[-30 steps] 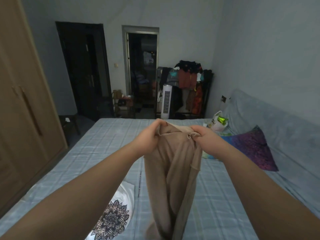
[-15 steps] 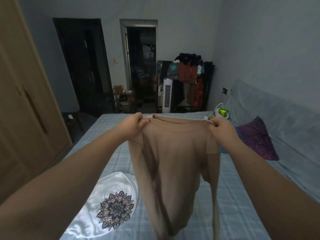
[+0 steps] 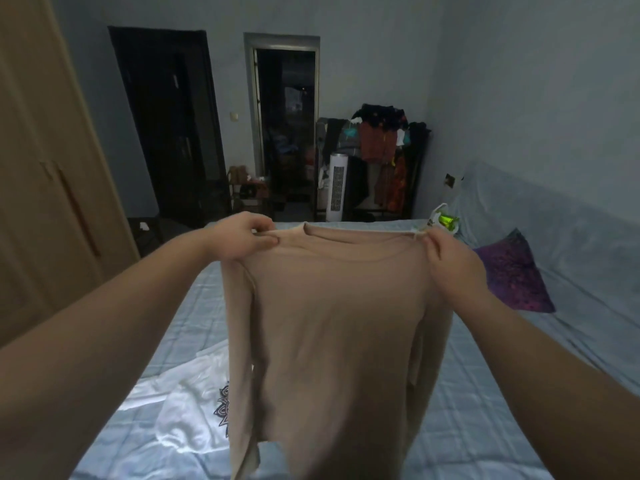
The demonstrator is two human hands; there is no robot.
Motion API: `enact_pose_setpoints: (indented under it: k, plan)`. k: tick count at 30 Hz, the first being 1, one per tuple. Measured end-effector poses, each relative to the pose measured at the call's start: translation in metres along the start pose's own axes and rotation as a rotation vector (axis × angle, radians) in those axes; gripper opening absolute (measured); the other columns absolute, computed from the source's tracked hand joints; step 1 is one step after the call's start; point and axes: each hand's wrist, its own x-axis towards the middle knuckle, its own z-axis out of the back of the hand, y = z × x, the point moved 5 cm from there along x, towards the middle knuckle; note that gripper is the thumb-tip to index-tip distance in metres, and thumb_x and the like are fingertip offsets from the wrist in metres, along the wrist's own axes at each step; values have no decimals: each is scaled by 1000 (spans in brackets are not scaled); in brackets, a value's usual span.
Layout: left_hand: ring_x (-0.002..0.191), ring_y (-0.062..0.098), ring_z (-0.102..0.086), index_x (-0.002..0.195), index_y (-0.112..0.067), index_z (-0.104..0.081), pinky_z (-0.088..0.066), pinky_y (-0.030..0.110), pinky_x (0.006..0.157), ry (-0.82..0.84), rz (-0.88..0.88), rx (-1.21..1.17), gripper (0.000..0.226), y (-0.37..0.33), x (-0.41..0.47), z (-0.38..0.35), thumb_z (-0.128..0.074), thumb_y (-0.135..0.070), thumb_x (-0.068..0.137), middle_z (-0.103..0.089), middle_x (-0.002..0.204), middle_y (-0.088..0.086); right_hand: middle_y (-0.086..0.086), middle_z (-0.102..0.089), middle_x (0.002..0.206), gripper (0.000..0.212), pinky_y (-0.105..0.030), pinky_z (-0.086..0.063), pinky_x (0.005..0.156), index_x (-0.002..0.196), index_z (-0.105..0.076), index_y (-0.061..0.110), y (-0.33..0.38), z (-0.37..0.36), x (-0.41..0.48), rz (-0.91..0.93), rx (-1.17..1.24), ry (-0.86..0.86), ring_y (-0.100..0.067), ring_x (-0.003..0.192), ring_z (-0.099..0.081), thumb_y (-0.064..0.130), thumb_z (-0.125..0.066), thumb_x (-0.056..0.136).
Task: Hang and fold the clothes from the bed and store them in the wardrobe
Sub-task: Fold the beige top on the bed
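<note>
Beige top (image 3: 332, 323) held up by its shoulders over the bed (image 3: 478, 403)

Both hands lift the long-sleeved top in the air in front of the person, spread flat at full width, neckline uppermost and sleeves hanging down at either side. The left hand (image 3: 242, 240) pinches the left shoulder seam, thumb and curled fingers closed on the cloth; the right hand (image 3: 450, 268) grips the other shoulder the same way. The hem hangs low, close above the checked bedcover; whether it touches cannot be told.

The step in hand looks like opening the garment out and squaring it, ahead of folding or hanging. No hanger shows, so folding seems the likelier course. The next move calls for laying the top flat on a bare stretch of the bed, keeping both shoulders level so the sleeves do not bunch beneath it. A white printed garment (image 3: 180, 410) lies on the bed at lower left and waits its turn, and the wardrobe (image 3: 52, 202) stands closed at the left
</note>
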Motion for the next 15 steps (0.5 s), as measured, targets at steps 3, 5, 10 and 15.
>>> enact_pose_setpoints:
  k: [3,5,10,15]
  plan:
    - [96,12,-60,91,-29,-69,-45,34,83,-20,-9,-130,17,10,-12,7,-56,-38,97,-65,98,-4,3,-54,71,30,-36,-32,53,82,-43,24,16,6,-9,-6,-91,-96,-25,67,-51,45,-36,101]
    - [90,8,-61,87,-29,-69,-43,34,81,-22,-56,-196,18,9,-21,8,-56,-36,98,-65,93,-6,2,-54,70,34,-36,-33,54,82,-44,21,21,8,-13,-46,-81,-110,-25,67,-50,47,-36,101]
    - [83,17,-62,90,-14,-65,-48,37,81,-11,-97,-388,24,11,-36,5,-55,-34,99,-65,89,3,7,-48,68,35,-36,-34,57,84,-43,25,26,21,-25,-14,-114,-173,-20,64,-44,55,-34,100]
    - [74,13,-61,85,-25,-61,-46,31,68,-159,-105,-344,18,26,-32,0,-55,-36,98,-65,80,-4,10,-36,56,46,-32,-29,54,68,-31,24,18,46,-29,132,-327,-208,-19,55,-38,61,-37,95]
